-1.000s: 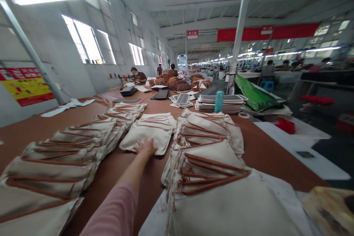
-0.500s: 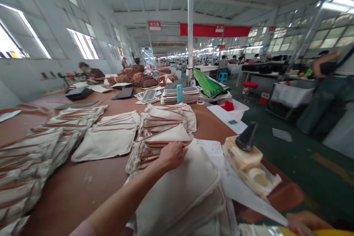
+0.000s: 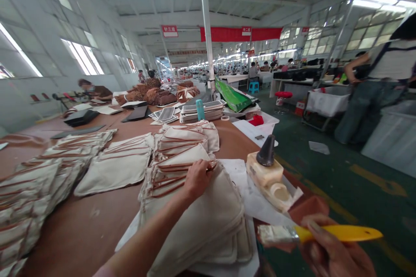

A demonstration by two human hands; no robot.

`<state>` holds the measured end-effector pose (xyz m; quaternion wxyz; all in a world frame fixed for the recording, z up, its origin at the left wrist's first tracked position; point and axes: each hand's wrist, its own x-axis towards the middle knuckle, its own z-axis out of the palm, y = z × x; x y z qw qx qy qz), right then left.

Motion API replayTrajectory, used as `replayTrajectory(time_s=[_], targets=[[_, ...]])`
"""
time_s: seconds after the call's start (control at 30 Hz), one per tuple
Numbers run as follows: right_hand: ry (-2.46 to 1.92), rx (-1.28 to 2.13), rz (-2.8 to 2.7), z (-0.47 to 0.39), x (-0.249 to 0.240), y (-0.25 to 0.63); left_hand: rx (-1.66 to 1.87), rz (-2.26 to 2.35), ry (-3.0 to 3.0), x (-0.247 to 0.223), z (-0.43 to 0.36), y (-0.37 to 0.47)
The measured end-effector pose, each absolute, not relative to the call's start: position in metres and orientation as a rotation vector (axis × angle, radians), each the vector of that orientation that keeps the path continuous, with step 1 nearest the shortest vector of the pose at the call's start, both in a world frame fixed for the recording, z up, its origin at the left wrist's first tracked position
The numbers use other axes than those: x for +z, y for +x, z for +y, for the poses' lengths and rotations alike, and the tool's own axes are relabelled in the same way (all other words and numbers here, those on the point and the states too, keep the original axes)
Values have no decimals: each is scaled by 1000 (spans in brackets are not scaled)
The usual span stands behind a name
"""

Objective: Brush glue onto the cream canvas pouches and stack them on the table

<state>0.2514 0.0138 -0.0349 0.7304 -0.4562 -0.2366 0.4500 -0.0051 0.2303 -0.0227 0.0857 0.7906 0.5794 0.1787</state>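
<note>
My left hand [image 3: 197, 177] is closed on the brown-trimmed upper edge of a cream fabric piece [image 3: 208, 212], which lies on top of a fanned stack in front of me. At the lower right, my right hand [image 3: 334, 246] grips a brush [image 3: 338, 233] with a yellow handle. The brush's pale, caked bristles point left, close to the stack's right edge. Beyond the brush stands a cream plastic container [image 3: 264, 177] with a dark cone on top, resting on white paper [image 3: 234, 173].
More cream pieces [image 3: 117, 164] lie in rows left on the brown table [image 3: 97, 225]. Farther back are a teal bottle [image 3: 199, 110], stacked framed panels [image 3: 208, 114] and a green bag [image 3: 235, 97]. A person [image 3: 370, 91] stands at the right beside white bins [image 3: 394, 138].
My right hand has risen further into view with the brush, now seen whole. My left hand stays at the fabric's edge. The whole view has shifted somewhat to the right.
</note>
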Motion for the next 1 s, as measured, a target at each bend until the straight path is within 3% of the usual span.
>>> replayTrajectory(time_s=[0.23,0.5,1.0], targets=[[-861,913,-707,55,0,234,486,1299,2266,-3,167,2],[-957,988,-971,85,-10,225,442,919,2015,13,122,4],[-1028,753,-1043,64,-6,232,590,915,1902,9,89,3]])
